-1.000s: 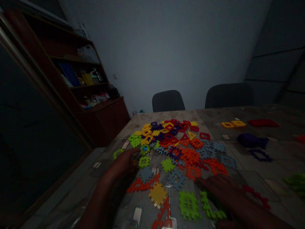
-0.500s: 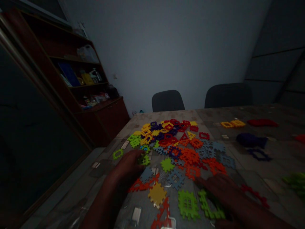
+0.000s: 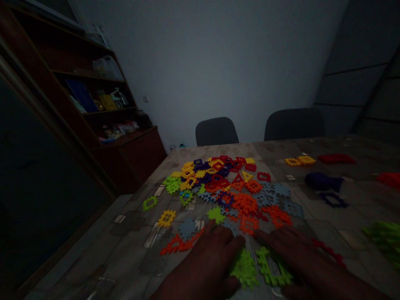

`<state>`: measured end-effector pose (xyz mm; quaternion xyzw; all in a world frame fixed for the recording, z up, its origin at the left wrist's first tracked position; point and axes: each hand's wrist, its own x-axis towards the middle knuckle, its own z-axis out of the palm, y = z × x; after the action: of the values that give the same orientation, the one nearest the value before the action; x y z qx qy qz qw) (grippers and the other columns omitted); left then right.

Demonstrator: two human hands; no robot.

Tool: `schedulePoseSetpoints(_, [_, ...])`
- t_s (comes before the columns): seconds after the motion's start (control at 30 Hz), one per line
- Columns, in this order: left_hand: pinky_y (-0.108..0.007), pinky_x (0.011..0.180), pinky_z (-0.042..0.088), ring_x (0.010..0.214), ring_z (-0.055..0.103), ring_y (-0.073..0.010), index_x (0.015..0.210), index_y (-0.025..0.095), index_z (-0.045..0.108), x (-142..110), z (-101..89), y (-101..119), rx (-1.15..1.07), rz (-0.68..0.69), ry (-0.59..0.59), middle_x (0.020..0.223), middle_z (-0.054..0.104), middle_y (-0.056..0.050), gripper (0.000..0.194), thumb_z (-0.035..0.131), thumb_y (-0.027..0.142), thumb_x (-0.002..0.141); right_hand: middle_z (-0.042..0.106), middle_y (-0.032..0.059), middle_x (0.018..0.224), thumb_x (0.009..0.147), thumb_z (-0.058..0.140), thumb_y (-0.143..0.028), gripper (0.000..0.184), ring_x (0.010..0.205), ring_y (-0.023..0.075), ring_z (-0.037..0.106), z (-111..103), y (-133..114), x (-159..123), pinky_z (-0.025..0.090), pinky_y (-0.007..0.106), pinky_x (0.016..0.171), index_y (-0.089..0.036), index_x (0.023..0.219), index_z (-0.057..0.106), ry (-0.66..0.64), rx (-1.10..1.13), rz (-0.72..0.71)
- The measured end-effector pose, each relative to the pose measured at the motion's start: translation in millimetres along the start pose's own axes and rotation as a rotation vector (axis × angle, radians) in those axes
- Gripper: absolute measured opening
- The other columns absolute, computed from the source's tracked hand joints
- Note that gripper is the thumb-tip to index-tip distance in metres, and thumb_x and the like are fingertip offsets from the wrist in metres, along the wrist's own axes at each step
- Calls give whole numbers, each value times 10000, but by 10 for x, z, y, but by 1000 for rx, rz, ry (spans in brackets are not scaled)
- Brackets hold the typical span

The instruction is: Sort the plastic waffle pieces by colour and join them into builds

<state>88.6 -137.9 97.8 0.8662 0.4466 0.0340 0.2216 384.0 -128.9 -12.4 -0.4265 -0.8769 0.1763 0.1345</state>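
My left hand is low in the middle, its fingers and thumb closed about the left side of a light-green toothed plastic square. The square's left part is hidden under them. To its right, my right hand grips a light-green toothed frame with an open centre, finger above and thumb below. A narrow gap separates the two green pieces. Just beyond the hands lie a green solid tile, an orange window tile and a grey tile.
A heap of interlocking pieces in several colours spreads over the patterned table. Green pieces, a purple bundle and red pieces lie at right. Two chairs stand behind; a shelf cabinet is at left.
My left hand has moved right and toward me, from the small green pieces to the green square. A yellow window tile is uncovered at left. My right hand stays at the green frame.
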Motion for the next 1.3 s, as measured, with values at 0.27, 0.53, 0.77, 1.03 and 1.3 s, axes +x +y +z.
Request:
schedulePoseSetpoints(0.27, [-576,1223,300,1244,585,-311,1385,257,599,17,7,12,17,-23,-25,1286,654,-69,628,860,197,818,524,72,1603,696,768,-69,1131,1466,402,465,-71,-99,44,404,654,1172,-438,1653,292,41,26,-9])
schedulePoseSetpoints(0.53, [-544,1178,343,1220,578,-321,1420,264,566,30,102,-46,45,18,-1,1308,652,-82,752,939,267,768,505,45,1624,704,791,-91,1167,1490,390,438,-59,-104,30,340,640,1213,-469,1658,236,21,44,1])
schedulePoseSetpoints(0.77, [-473,1096,374,1178,583,-326,1437,263,523,165,247,-92,72,133,-48,1296,687,-64,839,961,274,722,460,52,1656,703,783,-59,1148,1515,415,387,-98,-128,29,326,653,1215,-469,1648,274,-21,38,40])
schedulePoseSetpoints(1.03, [-472,1088,356,1189,553,-323,1526,296,428,195,377,-189,67,171,-5,1330,663,-72,920,942,332,763,489,77,1635,684,782,-102,1135,1503,428,404,-113,-129,49,313,674,1211,-435,1651,293,-52,42,49])
schedulePoseSetpoints(1.3, [-457,1089,359,1234,550,-320,1589,335,368,146,223,-69,-8,119,-49,1383,639,-76,960,890,224,791,528,71,1601,654,737,-16,1223,1467,390,469,-46,-115,42,334,689,1198,-450,1669,209,58,1,-33])
